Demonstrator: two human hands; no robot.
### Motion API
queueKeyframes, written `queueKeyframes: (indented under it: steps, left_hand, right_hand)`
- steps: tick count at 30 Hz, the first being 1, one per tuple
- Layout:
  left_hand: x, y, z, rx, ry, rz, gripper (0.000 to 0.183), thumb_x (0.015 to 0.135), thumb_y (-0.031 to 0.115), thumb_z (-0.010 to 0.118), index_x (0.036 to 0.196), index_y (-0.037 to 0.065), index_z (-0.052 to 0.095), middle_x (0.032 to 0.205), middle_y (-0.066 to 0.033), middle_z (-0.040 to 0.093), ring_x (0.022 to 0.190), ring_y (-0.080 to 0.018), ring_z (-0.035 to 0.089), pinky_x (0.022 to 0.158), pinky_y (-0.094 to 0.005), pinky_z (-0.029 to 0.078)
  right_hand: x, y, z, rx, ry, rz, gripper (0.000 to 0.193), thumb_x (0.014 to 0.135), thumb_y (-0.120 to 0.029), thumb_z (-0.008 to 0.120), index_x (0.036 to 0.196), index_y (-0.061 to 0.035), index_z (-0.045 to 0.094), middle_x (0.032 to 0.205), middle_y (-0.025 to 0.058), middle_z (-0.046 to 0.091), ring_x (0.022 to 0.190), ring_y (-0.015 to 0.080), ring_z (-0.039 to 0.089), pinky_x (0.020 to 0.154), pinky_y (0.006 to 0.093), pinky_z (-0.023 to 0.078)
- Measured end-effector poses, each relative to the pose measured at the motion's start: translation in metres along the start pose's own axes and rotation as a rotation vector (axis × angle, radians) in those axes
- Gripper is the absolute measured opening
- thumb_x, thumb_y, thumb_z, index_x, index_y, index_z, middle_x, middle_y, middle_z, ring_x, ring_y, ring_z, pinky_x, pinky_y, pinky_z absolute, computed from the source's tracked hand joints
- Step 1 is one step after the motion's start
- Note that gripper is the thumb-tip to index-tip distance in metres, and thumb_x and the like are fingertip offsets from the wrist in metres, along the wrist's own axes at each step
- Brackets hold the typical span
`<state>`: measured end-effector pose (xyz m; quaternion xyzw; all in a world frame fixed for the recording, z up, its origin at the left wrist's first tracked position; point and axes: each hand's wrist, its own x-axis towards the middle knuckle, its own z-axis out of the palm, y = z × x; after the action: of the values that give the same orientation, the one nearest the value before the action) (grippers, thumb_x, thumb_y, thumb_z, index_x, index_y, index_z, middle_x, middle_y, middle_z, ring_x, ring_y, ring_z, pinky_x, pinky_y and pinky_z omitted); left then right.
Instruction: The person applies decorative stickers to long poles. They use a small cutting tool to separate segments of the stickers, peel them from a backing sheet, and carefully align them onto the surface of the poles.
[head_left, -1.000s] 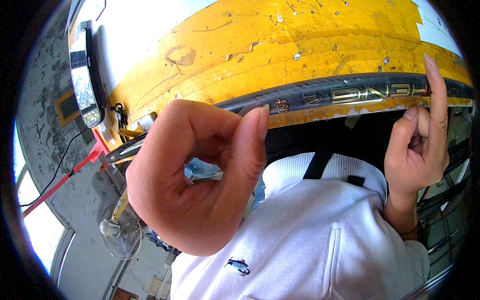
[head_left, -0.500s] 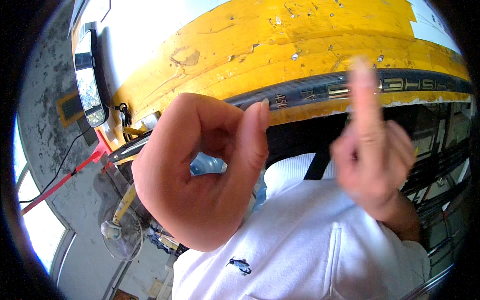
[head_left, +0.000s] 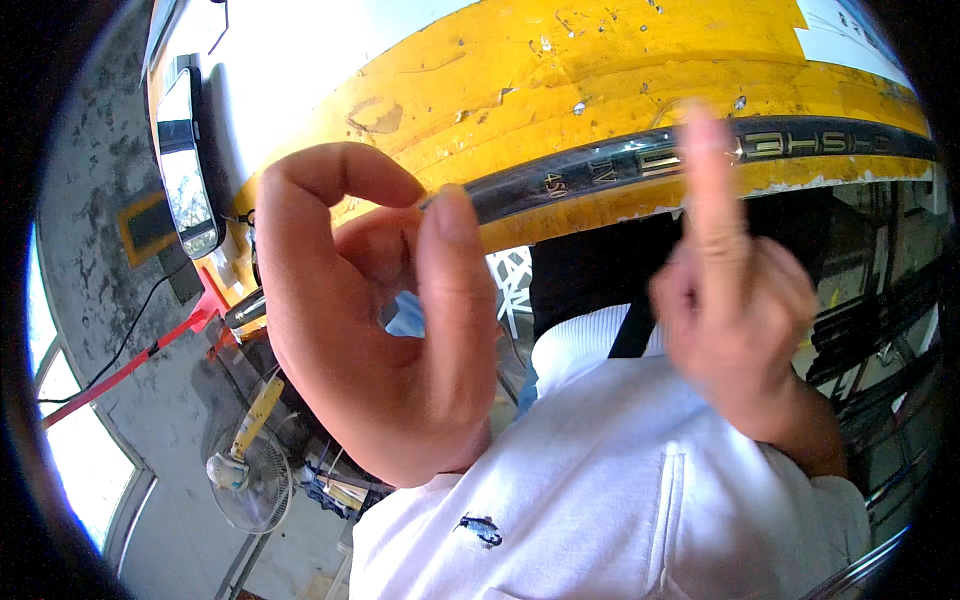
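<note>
A dark, glossy fishing rod (head_left: 570, 176) with gold lettering lies along the near edge of the yellow-topped table. My left hand (head_left: 365, 320) is closed at the rod's left part, thumb and index fingertips nearly meeting against it. The hand's curled fingers cover a stretch of the rod, whose dark end (head_left: 246, 309) shows again beyond the wrist side. My right hand (head_left: 740, 300) is blurred. Its index finger points up across the lettering while the other fingers curl back. Whether that fingertip presses on the rod is unclear.
Scratches and flecks mark the yellow tabletop (head_left: 450, 110). A black-framed mirror-like panel (head_left: 190, 160) stands at the left, near a red strap (head_left: 150, 350). A fan (head_left: 250, 480) is on the floor at lower left. Dark rods (head_left: 880, 330) are racked at the right.
My left hand has slid left along the rod, its thumb and index drawing together. The rod has shifted slightly farther onto the table. My right index finger still crosses the lettering.
</note>
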<state>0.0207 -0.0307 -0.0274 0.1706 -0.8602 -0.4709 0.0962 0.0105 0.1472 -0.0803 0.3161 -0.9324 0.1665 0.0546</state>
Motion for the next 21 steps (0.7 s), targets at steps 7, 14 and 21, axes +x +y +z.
queueKeyframes:
  steps: [7, 14, 21]
  left_hand:
    - [0.003, 0.009, 0.000, -0.097, -0.013, -0.072, 0.023, 0.094, 0.010, 0.042, 0.111, -0.006, 0.045, 0.050, -0.0039, 0.047, 0.038, -0.0076, 0.041, 0.036, -0.0198, 0.034]
    - [0.001, 0.009, 0.004, -0.093, -0.010, -0.014, 0.020, 0.094, 0.006, 0.042, 0.110, -0.005, 0.049, 0.052, -0.0020, 0.047, 0.038, -0.0044, 0.036, 0.036, -0.0182, 0.029]
    - [0.010, -0.002, -0.030, 0.266, -0.011, 0.514, 0.032, 0.090, 0.020, 0.058, 0.113, -0.003, 0.056, 0.093, -0.0113, 0.062, 0.079, -0.0182, 0.058, 0.068, -0.0296, 0.045]
  right_hand:
    - [0.018, -0.028, 0.013, -0.018, 0.090, -0.076, 0.065, 0.078, -0.005, 0.059, 0.141, -0.0184, 0.046, 0.052, -0.0064, 0.032, 0.038, 0.0068, 0.033, 0.039, 0.0248, 0.033]
    - [-0.016, 0.056, -0.032, -0.187, 0.057, 0.208, 0.066, 0.079, 0.004, 0.057, 0.139, -0.0223, 0.047, 0.087, -0.0002, 0.070, 0.044, 0.0111, 0.048, 0.045, 0.0247, 0.042]
    - [-0.002, 0.078, -0.046, -0.260, 0.343, 0.258, 0.037, 0.080, -0.009, 0.067, 0.114, -0.0231, 0.067, 0.082, 0.0065, 0.068, 0.065, 0.0223, 0.062, 0.061, 0.0344, 0.049]
